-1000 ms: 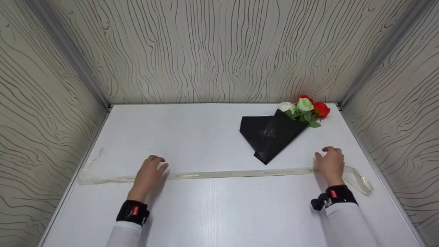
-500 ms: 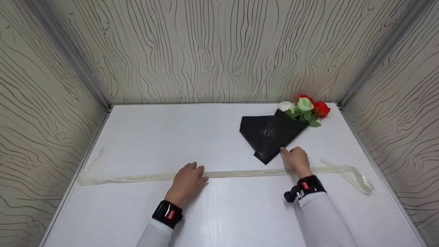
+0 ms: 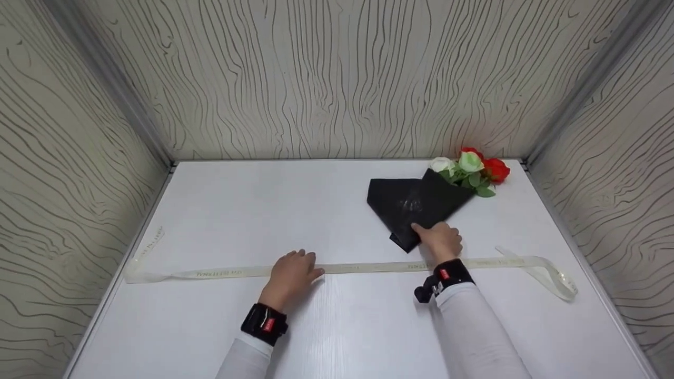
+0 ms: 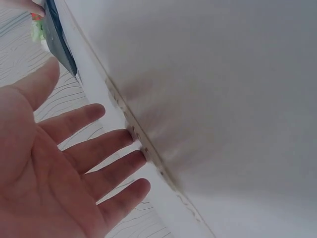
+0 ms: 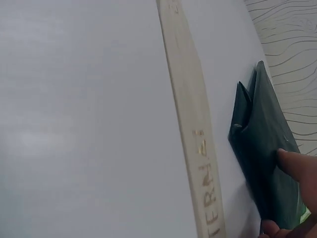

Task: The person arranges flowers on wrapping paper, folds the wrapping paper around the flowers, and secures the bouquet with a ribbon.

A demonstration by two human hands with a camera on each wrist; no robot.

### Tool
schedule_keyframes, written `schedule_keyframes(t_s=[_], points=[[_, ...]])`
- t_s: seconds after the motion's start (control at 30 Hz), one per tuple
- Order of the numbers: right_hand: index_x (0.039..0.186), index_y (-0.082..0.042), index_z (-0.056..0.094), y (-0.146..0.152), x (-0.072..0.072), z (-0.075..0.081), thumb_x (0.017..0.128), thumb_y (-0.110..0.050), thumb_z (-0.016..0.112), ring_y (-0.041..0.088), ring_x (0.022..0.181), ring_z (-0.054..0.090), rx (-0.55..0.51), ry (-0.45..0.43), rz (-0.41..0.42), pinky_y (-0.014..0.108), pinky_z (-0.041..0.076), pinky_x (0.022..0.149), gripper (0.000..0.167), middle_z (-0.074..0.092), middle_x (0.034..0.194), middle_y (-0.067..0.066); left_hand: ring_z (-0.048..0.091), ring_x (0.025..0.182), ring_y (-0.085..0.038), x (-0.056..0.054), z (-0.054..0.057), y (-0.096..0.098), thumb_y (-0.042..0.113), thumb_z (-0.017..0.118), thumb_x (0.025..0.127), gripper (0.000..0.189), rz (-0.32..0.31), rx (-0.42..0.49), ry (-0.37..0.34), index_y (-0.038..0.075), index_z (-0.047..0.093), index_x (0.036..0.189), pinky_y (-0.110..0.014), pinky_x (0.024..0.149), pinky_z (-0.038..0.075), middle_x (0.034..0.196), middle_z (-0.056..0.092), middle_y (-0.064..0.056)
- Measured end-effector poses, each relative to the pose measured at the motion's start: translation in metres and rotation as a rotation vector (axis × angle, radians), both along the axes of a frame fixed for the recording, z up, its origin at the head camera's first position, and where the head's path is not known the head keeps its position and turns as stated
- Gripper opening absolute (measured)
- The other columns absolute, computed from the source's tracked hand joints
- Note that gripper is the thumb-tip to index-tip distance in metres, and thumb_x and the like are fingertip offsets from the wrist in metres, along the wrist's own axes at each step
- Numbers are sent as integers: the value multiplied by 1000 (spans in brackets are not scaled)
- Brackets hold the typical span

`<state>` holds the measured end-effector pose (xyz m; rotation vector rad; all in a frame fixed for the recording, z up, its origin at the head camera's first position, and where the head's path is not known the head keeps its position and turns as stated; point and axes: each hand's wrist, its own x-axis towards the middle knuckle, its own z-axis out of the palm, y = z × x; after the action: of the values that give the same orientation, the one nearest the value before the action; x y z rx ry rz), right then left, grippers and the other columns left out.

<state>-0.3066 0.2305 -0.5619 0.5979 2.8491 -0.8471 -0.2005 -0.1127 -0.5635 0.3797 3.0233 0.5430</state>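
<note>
A bouquet in black wrapping paper [image 3: 405, 202] lies at the back right, its red, white and pale green roses [image 3: 471, 163] pointing to the far right corner. My right hand [image 3: 442, 240] pinches the wrapper near its narrow end. In the right wrist view the thumb [image 5: 292, 161] lies on top of the paper, with a finger at its lower edge. A long cream ribbon [image 3: 368, 268] with gold lettering stretches across the table. My left hand [image 3: 293, 278] hovers over the ribbon's middle; its fingers [image 4: 109, 146] are spread and hold nothing.
The white table [image 3: 326, 337] has a patterned panel [image 3: 316, 79] behind it and panels on both sides. At the left the ribbon folds back toward the rear; at the right its loose end [image 3: 558, 287] loops near the table edge.
My right hand has moved left from the ribbon's right part to the bouquet and taken hold of the wrapper. My left hand has moved right along the ribbon to its middle.
</note>
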Motion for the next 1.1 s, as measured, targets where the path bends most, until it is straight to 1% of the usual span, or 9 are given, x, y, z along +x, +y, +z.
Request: schedule_keyframes(t_s=[0.13,0.27,0.53,0.7,0.8,0.93,1.0,1.03,1.1], points=[[107,6,56,-7,-2,-1,68,-60,62,44,100,40,-23,-15,-67,52,32,81,76,43,110,30,50,107,-31,-1,-1,1,44,54,84,34,9,-7,4,11,62,91,-44,89,38,107,61,-14],[110,6,54,-12,-4,0,69,-55,64,45,103,38,-60,-25,-99,53,32,82,75,41,113,30,52,104,-31,0,0,2,43,55,84,34,24,-6,9,11,62,91,-44,87,40,108,60,-15],[93,3,60,-19,-5,4,70,-34,69,37,86,55,-109,97,-83,45,42,68,44,59,97,23,54,98,-29,0,-1,3,44,56,83,32,23,-6,30,12,60,86,-42,82,43,102,61,-13],[98,7,58,-18,-6,6,71,-25,69,36,87,54,-175,123,-91,44,42,74,43,58,98,23,54,100,-28,2,-2,2,42,56,84,30,24,9,30,12,60,85,-41,82,43,103,61,-13],[101,10,55,-16,-7,3,71,-18,69,32,86,53,-296,120,-130,39,43,76,44,56,97,22,55,98,-28,2,-1,2,41,56,84,28,25,14,34,13,59,84,-41,80,44,102,61,-12],[113,10,44,-13,-9,-3,71,-5,67,28,90,51,-657,118,-239,33,48,74,51,48,106,18,55,96,-27,3,0,1,40,57,84,29,32,16,34,12,60,86,-41,80,44,102,61,-12],[119,9,38,-12,-10,-6,71,-1,66,27,93,50,-797,113,-288,31,49,73,57,43,110,16,55,97,-27,3,1,1,40,57,84,29,34,19,27,11,60,88,-41,81,44,103,61,-11],[121,8,35,-11,-10,-7,71,0,66,27,95,50,-844,110,-304,30,48,74,60,41,112,16,55,98,-27,3,1,1,40,57,84,30,36,19,24,11,60,88,-41,81,43,103,60,-11],[124,8,32,-9,-10,-8,71,0,66,26,97,49,-863,107,-311,30,47,76,64,40,116,17,54,97,-27,3,1,1,40,56,84,30,38,26,16,11,61,89,-41,81,43,102,60,-11]])
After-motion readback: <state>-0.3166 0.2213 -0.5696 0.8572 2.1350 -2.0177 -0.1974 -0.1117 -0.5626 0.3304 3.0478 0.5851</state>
